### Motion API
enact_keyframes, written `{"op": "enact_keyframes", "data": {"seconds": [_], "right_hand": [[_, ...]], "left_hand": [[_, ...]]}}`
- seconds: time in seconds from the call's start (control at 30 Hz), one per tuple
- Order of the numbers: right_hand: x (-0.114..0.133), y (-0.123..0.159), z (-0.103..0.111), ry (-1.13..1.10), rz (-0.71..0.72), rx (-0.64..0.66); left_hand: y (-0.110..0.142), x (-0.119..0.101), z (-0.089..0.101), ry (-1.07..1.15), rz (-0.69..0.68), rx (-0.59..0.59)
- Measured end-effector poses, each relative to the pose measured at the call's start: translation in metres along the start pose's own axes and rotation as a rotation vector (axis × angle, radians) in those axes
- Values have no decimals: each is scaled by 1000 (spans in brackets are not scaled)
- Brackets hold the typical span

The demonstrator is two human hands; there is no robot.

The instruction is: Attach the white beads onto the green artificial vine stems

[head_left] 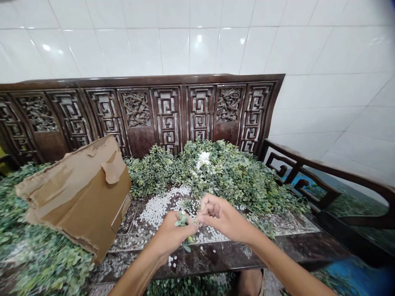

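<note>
My left hand is closed round a small green leafy sprig, whose leaves poke out above and below the fingers. Meeting it at the fingertips, my right hand has thumb and forefinger pinched together at the sprig's end. Whatever lies inside that pinch is too small to make out. Under both hands, many small white round pieces are scattered over the dark wooden bench seat. Just behind them rises a large heap of green leafy sprigs, with a white clump on top.
A torn brown cardboard piece stands tilted on the left, with more greenery around it. The carved bench back runs along the white tiled wall. An openwork armrest bounds the right side, with blue material below.
</note>
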State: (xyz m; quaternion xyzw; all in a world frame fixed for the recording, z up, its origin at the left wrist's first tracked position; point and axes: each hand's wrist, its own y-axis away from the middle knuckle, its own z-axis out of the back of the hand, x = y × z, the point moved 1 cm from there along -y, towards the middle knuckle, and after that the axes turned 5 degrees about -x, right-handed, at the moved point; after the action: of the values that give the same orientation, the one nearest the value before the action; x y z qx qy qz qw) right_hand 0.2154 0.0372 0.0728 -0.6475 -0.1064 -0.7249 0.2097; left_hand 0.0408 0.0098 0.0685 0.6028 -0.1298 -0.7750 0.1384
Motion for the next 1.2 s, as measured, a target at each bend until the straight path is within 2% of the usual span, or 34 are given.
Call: {"op": "enact_keyframes", "data": {"seconds": [0.23, 0.43, 0.6, 0.7, 0.8, 1.0, 1.2], "right_hand": [[0, 3, 2, 33, -9, 28], [2, 7, 4, 173, 19, 32], [0, 7, 6, 291, 61, 14], [-5, 5, 6, 208, 24, -15], [-9, 3, 7, 122, -4, -60], [-5, 5, 12, 171, -7, -114], [-5, 4, 11, 137, 0, -97]], "left_hand": [[0, 1, 0, -13, -25, 50], [-2, 6, -4, 6, -44, 70], [-8, 9, -10, -66, -170, 60], [-10, 2, -10, -124, -269, 128], [-10, -7, -7, -173, -310, 179], [-10, -15, -2, -197, -400, 124], [-12, -13, -3, -162, -403, 124]]}}
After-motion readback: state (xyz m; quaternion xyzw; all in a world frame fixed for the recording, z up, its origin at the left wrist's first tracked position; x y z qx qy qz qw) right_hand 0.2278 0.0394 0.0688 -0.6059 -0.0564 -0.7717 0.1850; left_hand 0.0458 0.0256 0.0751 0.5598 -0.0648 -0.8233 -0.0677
